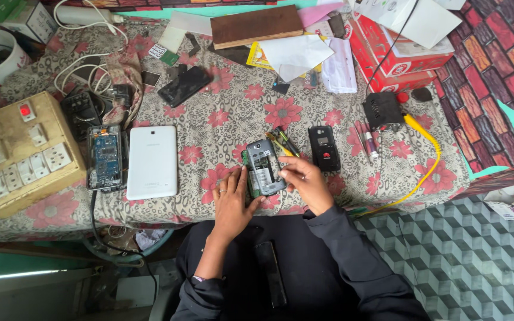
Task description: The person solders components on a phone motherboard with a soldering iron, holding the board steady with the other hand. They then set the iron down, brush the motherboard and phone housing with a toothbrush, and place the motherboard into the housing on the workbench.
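Note:
An opened grey phone (263,166) lies back-up on the flowered cloth near the table's front edge. My left hand (233,202) rests flat against its left side and lower corner, holding it down. At the phone's right edge my right hand (304,181) has its fingers pinched together; whether they hold a small part I cannot tell. Several screwdrivers (282,142) lie just behind the phone. A black phone back (323,148) lies to the right.
A white tablet (151,161) and a bare circuit board (104,157) lie left. A wooden switchboard (22,151) stands at the far left. Red boxes (400,56), papers, a small black box (382,111) with a yellow cable are at the back right. A dark phone (269,273) lies on my lap.

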A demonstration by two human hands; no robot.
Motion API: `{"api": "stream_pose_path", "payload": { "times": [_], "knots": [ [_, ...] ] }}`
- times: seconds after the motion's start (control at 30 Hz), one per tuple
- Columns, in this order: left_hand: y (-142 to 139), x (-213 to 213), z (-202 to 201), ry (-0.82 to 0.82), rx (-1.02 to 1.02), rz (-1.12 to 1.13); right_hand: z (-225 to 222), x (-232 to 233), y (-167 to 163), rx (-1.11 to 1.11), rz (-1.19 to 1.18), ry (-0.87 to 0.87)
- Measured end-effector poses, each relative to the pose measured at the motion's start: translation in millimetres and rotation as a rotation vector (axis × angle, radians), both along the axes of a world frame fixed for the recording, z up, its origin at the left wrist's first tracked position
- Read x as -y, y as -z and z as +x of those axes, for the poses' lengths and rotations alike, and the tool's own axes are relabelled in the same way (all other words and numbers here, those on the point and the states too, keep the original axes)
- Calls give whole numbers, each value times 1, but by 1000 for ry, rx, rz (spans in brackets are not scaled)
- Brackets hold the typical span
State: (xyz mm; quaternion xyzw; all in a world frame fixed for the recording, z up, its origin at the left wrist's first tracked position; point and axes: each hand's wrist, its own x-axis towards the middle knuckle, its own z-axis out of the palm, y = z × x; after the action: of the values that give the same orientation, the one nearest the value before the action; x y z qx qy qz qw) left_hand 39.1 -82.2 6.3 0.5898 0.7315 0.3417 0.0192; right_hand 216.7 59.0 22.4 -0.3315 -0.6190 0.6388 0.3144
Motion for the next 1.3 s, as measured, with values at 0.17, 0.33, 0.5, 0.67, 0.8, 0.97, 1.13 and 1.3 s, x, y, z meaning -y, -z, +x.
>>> {"api": "stream_pose_path", "payload": {
  "times": [0.17, 0.33, 0.5, 0.67, 0.8, 0.97, 1.13, 1.3],
  "knots": [
    [1, -1, 1, -20, 46, -55, -12, 8, 10, -32, -64, -39],
    [-5, 0, 2, -15, 69, -37, -15, 5, 13, -8, -64, -34],
    [-8, 2, 2, -5, 111, -35, -12, 5, 12, -15, -36, -9],
    [-8, 4, 2, 7, 85, 5, 5, -22, -2, -68, 127, 287],
    [-8, 6, 2, 18, 90, 17, 43, -59, -26, 131, 675, 546],
    [-8, 5, 2, 19, 79, 16, 77, -76, -33, 566, 1220, 612],
    [-7, 5, 1, 18, 56, 15, 77, -82, -21, 688, 1115, 479],
    [-7, 6, 1, 20, 62, 3, 57, -99, -13, 761, 1019, 333]
  ]
}}
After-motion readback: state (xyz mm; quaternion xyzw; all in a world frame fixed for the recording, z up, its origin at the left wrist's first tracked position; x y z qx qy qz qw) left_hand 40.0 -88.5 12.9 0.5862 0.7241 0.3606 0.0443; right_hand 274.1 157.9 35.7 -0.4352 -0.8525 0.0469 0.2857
